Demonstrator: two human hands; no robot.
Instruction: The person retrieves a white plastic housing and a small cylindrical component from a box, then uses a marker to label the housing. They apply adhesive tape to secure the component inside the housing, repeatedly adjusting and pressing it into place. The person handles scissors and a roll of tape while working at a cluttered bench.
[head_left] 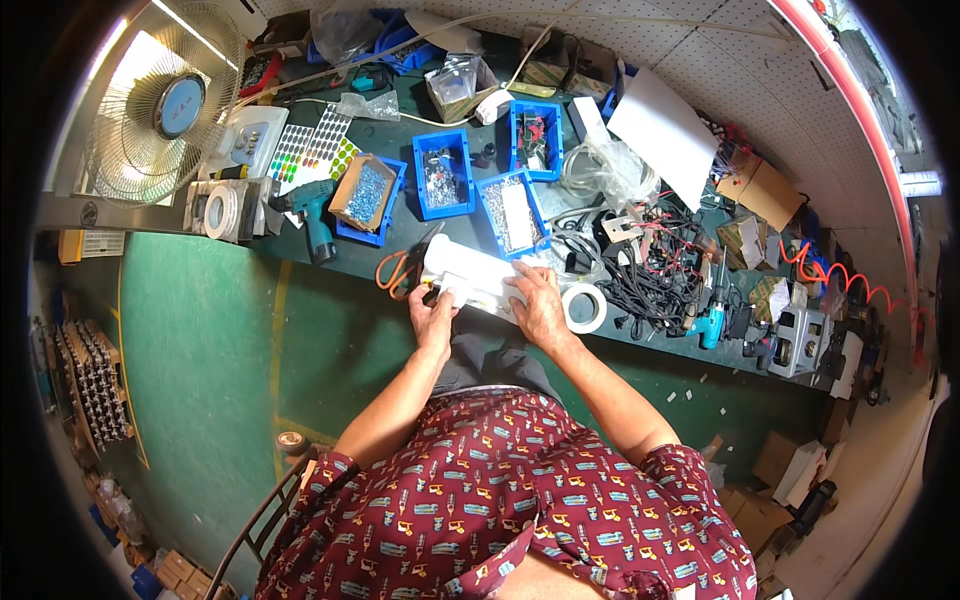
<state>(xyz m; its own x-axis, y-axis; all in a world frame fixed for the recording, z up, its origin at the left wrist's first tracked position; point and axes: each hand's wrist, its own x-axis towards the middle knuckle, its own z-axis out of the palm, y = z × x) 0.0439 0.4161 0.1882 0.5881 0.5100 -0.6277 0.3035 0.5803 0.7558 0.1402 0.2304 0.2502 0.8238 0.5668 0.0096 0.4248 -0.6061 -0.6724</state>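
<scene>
A long white plastic-looking part point(470, 262), rounded at its left end, lies at the bench's front edge; its exact kind cannot be made out. My left hand point(433, 318) grips its near left side, thumb and fingers closed on a small white piece there. From the right, my right hand point(541, 305) holds the same part with bent fingers over its end. Orange-handled scissors point(393, 274) lie just left of it, partly covered. Close to my right hand is a roll of white tape point(584, 328).
Blue bins of small parts point(443, 208) stand behind the part. A teal drill point(318, 235) lies left, beside a box of blue screws point(368, 192). Tangled black cables point(640, 280) and another drill point(711, 322) fill the right. A fan point(180, 105) stands far left.
</scene>
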